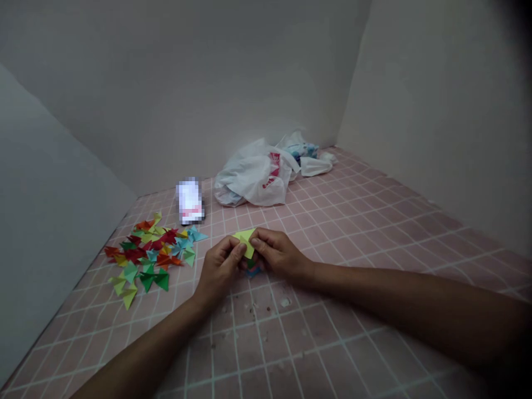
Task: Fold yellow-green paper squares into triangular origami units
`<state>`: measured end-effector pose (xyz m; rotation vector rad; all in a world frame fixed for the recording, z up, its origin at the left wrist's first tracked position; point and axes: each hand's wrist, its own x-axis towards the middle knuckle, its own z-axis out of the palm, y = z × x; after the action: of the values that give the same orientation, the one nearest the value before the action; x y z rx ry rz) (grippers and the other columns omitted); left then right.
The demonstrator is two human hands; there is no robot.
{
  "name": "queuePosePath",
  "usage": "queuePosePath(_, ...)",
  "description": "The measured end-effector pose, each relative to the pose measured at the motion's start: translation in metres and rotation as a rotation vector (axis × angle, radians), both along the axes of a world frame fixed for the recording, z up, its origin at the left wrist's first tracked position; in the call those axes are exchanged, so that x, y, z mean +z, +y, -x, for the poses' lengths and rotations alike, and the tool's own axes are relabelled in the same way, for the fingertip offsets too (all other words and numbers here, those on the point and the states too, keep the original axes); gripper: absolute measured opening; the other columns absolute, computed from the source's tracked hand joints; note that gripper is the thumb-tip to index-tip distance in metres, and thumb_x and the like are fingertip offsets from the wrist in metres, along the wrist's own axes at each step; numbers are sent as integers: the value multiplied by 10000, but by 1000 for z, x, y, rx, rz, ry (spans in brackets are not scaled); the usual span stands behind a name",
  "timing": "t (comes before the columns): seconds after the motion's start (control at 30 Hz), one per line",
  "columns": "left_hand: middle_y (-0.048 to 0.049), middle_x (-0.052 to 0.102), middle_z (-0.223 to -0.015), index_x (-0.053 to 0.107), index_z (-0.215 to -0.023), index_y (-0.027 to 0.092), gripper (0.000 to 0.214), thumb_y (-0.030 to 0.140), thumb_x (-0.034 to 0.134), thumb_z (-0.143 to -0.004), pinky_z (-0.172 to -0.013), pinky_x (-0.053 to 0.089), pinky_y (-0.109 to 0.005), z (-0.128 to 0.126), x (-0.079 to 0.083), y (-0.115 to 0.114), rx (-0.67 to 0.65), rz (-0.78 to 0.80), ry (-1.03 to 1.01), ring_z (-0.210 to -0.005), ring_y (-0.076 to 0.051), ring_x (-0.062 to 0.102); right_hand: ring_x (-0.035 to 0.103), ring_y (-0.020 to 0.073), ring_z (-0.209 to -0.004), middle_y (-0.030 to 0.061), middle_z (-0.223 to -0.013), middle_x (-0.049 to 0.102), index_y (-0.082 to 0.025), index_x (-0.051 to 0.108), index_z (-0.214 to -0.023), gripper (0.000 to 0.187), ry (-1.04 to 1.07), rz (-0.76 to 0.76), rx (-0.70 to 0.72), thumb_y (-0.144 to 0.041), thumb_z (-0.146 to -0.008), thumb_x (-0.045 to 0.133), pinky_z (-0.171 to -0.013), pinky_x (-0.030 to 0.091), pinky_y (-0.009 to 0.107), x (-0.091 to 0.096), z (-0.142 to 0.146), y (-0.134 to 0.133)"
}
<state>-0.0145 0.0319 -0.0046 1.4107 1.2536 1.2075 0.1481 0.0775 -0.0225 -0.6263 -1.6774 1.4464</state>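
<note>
Between my two hands is a yellow piece of folded paper point(248, 239), pointed at its lower end. My left hand point(221, 265) pinches its left side, thumb on top. From the right, my right hand point(279, 256) grips the other side, also with the thumb in front. Just below the yellow paper, green and blue paper point(252, 272) shows partly, mostly hidden by my fingers. Left of my left hand lies a spread of small folded paper shapes point(149, 246) in red, orange, yellow, green and light blue.
A lit phone point(190, 200), its screen blurred, stands behind the paper shapes. White plastic bags point(257, 173) with red print lie crumpled near the back wall, beside a blue-and-white packet point(302, 149). Pink checked covering point(353, 221) spreads below, with walls on three sides.
</note>
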Motion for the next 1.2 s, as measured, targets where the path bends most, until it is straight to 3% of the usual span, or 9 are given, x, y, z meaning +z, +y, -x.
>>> queuePosePath(0.13, 29, 639, -662, 612, -867, 167, 173, 325, 676, -839, -572, 497, -216, 0, -4, 3, 16, -6, -97, -577, -104, 602, 503, 79, -474, -32, -618, 569, -178, 524, -792, 239, 140, 211, 91, -376, -925, 542, -468, 394, 204, -2, 3, 3)
queuePosePath(0.33, 43, 657, -703, 562, -885, 189, 217, 266, 735, -780, -580, 540, -225, -2, -8, 4, 76, -19, -193, -580, -110, 649, 529, 74, -474, -37, -620, 589, -170, 540, -845, 137, 145, 232, 91, -292, -906, 546, -464, 416, 189, -1, 4, 7)
queuePosePath(0.53, 36, 652, -720, 588, -851, 180, 208, 266, 752, -755, -593, 545, -223, -4, -6, 2, 137, -63, -128, -609, -116, 668, 526, 77, -533, -27, -695, 594, -165, 556, -860, 47, 112, 130, 58, -208, -852, 573, -487, 426, 196, -3, 3, 6)
queuePosePath(0.9, 14, 662, -756, 625, -832, 178, 164, 272, 746, -776, -659, 536, -243, -1, -9, 1, 170, -115, 1, -685, -130, 649, 516, 109, -645, -11, -714, 562, -172, 537, -775, 85, -60, -267, -100, -169, -858, 551, -601, 417, 230, 2, -1, 3)
queuePosePath(1.2, 4, 594, -811, 619, -811, 192, 89, 229, 695, -839, -646, 506, -232, 0, -8, -2, 211, -345, 253, -739, -135, 591, 505, 119, -645, -9, -713, 551, -183, 524, -776, 86, -100, -348, -161, -168, -860, 531, -610, 400, 240, -1, -1, 2)
